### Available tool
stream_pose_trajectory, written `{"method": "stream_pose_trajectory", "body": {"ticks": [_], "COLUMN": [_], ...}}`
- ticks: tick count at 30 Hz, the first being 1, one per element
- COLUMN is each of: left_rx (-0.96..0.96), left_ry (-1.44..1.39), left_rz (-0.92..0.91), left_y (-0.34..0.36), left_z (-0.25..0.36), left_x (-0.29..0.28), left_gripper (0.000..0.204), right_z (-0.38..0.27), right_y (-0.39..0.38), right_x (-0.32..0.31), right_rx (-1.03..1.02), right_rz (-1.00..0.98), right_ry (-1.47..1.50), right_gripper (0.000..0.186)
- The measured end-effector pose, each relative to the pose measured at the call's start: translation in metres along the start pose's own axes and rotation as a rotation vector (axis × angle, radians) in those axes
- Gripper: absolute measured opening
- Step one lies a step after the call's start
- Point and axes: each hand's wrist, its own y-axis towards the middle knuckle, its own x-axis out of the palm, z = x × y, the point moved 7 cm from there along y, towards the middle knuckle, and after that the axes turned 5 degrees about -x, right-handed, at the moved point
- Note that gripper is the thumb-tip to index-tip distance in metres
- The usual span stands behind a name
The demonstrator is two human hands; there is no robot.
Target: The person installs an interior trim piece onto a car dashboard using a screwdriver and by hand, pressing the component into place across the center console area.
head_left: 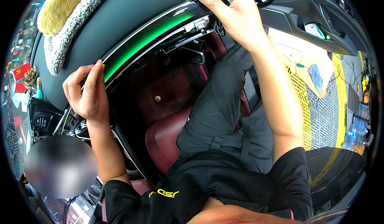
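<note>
A long, curved dashboard trim strip [149, 41], glossy black with a green glow along it, runs across the front of the car cabin. At its near left end, my left hand [86, 90] pinches the edge between thumb and fingers. My right hand [236, 14] is closed by the strip's far right end, thumb and fingers pressed together. A thin yellowish wire shows beside those fingers, but what they pinch is hidden. Beneath the strip, a pale bracket [196, 26] is exposed, and a dark cable bundle [219, 27] hangs by its right end.
Behind the strip lies the black dashboard top [132, 12] with a fluffy grey-and-tan cover [64, 16]. A screwdriver [173, 76] lies in the dark red footwell. To the right are the opened door [288, 24] and cardboard [280, 48] on the patterned floor. Another person, blurred, is at left.
</note>
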Motion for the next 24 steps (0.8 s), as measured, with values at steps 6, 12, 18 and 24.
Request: {"method": "stream_pose_trajectory", "body": {"ticks": [6,12,18,24], "left_rx": [0.007,0.005,0.010,0.026], "left_ry": [0.022,0.024,0.039,0.090], "left_rz": [0.012,0.024,0.022,0.016], "left_y": [-0.003,-0.003,-0.004,-0.002], "left_z": [0.000,0.001,0.000,0.004], "left_x": [0.001,0.000,0.001,0.001], "left_gripper": [0.026,0.026,0.025,0.024], "right_z": [0.002,0.002,-0.001,-0.003], "right_y": [0.001,0.000,-0.001,-0.002], "right_x": [0.002,0.001,0.004,0.000], "right_rx": [-0.049,-0.007,-0.052,-0.040], "right_rz": [0.001,-0.017,-0.011,0.001], "right_ry": [0.004,-0.010,0.055,0.021], "right_gripper": [0.020,0.018,0.017,0.015]}}
